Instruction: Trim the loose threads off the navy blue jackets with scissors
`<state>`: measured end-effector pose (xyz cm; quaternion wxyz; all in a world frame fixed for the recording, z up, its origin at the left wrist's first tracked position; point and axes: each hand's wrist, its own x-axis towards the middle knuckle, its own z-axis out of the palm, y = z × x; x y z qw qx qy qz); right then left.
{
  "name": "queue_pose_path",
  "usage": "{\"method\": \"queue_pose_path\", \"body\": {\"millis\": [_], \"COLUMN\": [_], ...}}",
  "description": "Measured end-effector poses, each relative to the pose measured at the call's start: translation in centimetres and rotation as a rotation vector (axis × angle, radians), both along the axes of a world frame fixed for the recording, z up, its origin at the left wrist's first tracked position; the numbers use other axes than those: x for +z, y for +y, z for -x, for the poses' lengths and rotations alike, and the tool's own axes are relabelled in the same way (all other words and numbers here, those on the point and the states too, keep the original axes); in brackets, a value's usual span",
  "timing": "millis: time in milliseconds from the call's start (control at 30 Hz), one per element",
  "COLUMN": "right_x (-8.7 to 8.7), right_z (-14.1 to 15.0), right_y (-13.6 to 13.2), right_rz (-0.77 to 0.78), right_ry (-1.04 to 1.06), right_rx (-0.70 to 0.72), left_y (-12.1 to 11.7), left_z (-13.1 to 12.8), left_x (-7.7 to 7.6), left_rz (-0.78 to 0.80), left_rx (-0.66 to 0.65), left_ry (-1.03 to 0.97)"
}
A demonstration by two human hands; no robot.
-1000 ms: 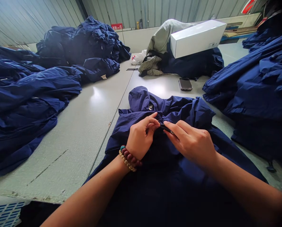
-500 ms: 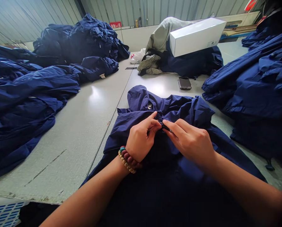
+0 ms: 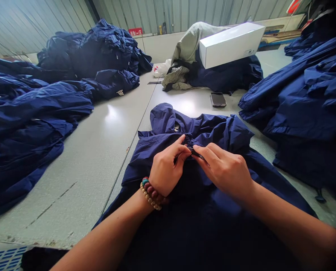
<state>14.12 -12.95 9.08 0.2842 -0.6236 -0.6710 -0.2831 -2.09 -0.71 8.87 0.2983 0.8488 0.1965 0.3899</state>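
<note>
Starting on the left of the pale grey table (image 3: pixel 94 158), a big spill of navy nylon jackets (image 3: pixel 29 109) runs along the left edge, with a second mound of navy jackets (image 3: pixel 97 49) rising behind it. Just below the near edge, a corner of blue plastic crate (image 3: pixel 5 259) peeks in. Centre stage, a navy hooded jacket (image 3: pixel 213 131) lies at the near edge, hood toward the far side. The left hand (image 3: pixel 166 169), beaded bracelet (image 3: pixel 150 194) on its wrist, closes narrowly on gathered cloth at the collar, while the right hand (image 3: pixel 224 169) pinches a small black tab (image 3: pixel 196 153) right beside it! Beyond them sits a black smartphone (image 3: pixel 218 99), then a white cardboard box (image 3: pixel 231 44) perched on a bundle of navy cloth (image 3: pixel 227 77), and a big navy jacket pile (image 3: pixel 306 105) fills the right edge.
</note>
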Motion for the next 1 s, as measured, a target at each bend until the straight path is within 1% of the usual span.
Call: {"method": "queue_pose_path", "body": {"millis": [367, 467, 567, 733, 800, 833, 900, 1000], "right_x": [-0.3, -0.3, -0.4, -0.8, -1.0, -1.1, -1.1, -1.1], "right_z": [-0.3, -0.4, -0.6, -1.4, -1.7, -1.7, -1.8, -1.7], "right_y": [0.2, 0.1, 0.4, 1.5, 1.8, 1.8, 1.9, 1.7], "right_rz": [0.003, 0.014, 0.027, 0.059, 0.096, 0.111, 0.143, 0.182], "right_ry": [0.039, 0.099, 0.307, 0.840, 1.003, 1.054, 1.079, 0.965], "right_rx": [-0.011, 0.003, 0.045, 0.041, 0.052, 0.062, 0.083, 0.101], "left_y": [0.1, 0.1, 0.2, 0.6, 0.7, 0.8, 1.0, 1.0], "left_z": [-0.1, -0.2, -0.2, -0.3, -0.4, -0.4, -0.4, -0.3], "left_x": [-0.4, -0.3, -0.1, 0.2, 0.2, 0.1, -0.1, -0.2], "left_rz": [0.006, 0.021, 0.038, 0.049, 0.050, 0.055, 0.069, 0.043], "left_rx": [-0.022, -0.010, 0.004, 0.023, 0.032, 0.034, 0.028, 0.016], "left_ry": [0.001, -0.013, -0.012, -0.023, -0.020, -0.018, -0.019, -0.011]}}
